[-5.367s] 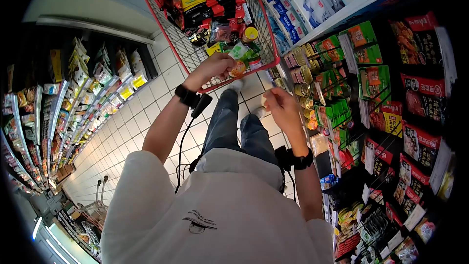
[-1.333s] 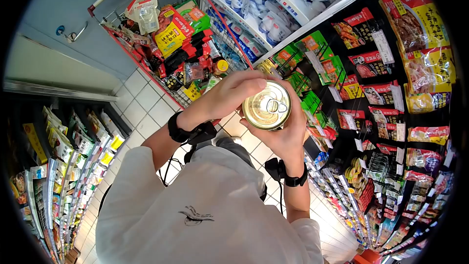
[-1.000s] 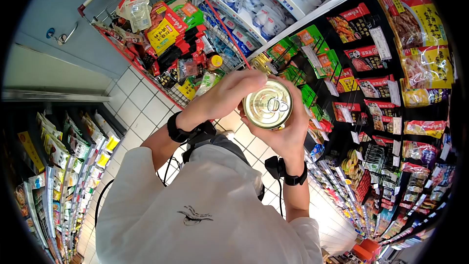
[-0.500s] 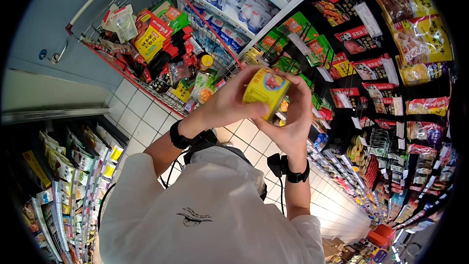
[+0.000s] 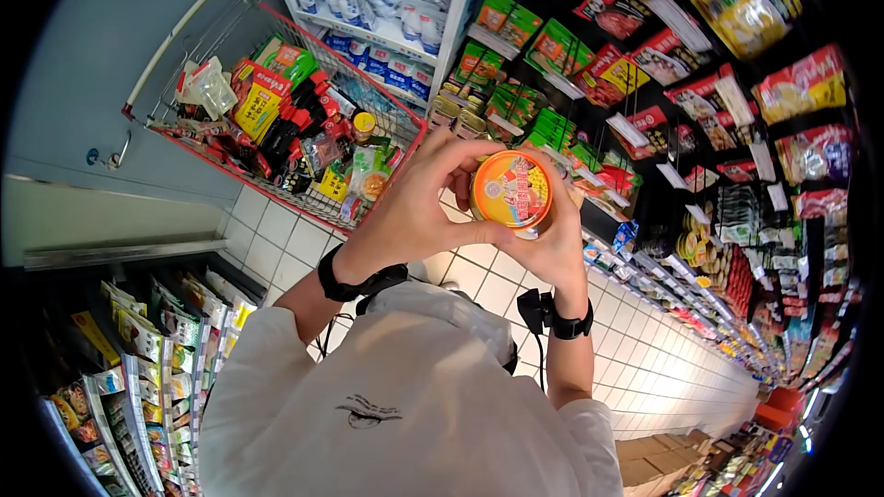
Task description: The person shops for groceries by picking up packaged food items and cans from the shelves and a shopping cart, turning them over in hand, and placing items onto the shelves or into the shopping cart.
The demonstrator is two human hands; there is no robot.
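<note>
A round food can (image 5: pixel 512 190) is held up in front of my chest, its orange-rimmed printed end facing me. My left hand (image 5: pixel 419 207) is closed on its left side, the thumb reaching under the lower edge. On the other side my right hand (image 5: pixel 554 244) grips the can, fingers curled round the right edge. Both thumbs come close together below it. Part of the can's side is hidden by my fingers. Several similar-looking cans (image 5: pixel 453 113) stand on the shelf just beyond my hands.
A shopping cart (image 5: pixel 276 195) full of packets and a yellow-lidded jar (image 5: pixel 365 123) stands at the front left. Racks of hanging food packets (image 5: pixel 645 64) line the right. White shelves (image 5: pixel 391 32) hold bagged goods ahead. Another packet shelf (image 5: pixel 138 377) is at lower left.
The can has turned in my hands, from its yellow side to its orange-rimmed end facing me. My view has swung to the right, so cart and shelves sit differently.
</note>
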